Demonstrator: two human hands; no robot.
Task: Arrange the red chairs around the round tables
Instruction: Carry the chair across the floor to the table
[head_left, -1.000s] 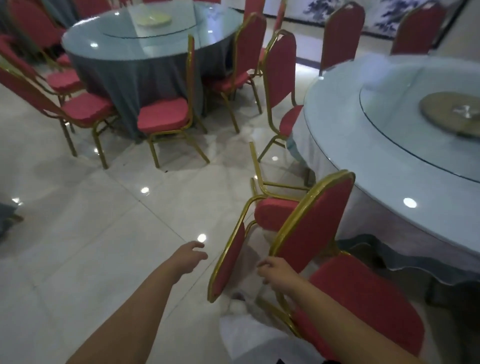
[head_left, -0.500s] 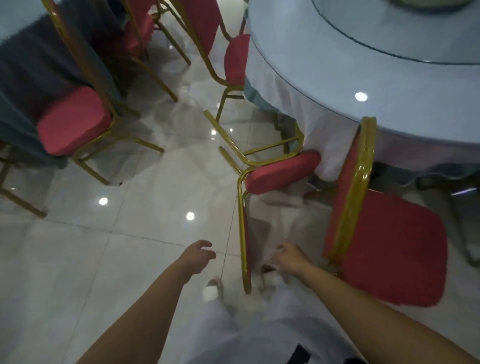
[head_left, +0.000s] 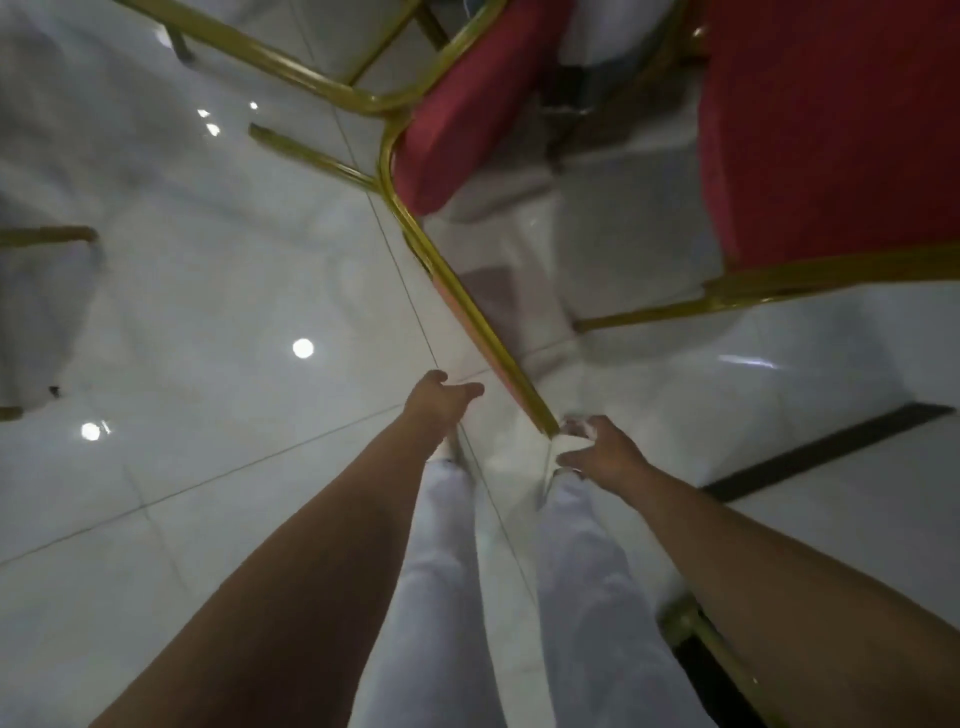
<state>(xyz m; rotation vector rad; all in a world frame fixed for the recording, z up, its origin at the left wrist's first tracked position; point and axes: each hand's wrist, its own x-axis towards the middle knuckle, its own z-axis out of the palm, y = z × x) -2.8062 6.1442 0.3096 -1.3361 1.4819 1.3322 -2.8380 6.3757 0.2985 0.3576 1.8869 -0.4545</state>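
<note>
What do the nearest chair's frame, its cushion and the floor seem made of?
Frame: likely metal tubing, glossy gold finish, smooth bends.
Cushion: red fabric over padding, matte, rounded edge.
Floor: polished tile, perhaps ceramic or stone; grout lines, lamp reflections.

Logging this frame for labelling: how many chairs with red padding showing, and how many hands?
Chairs with red padding showing: 2, the middle chair and the right chair
Hands: 2, the left hand and the right hand
Total: 4
</note>
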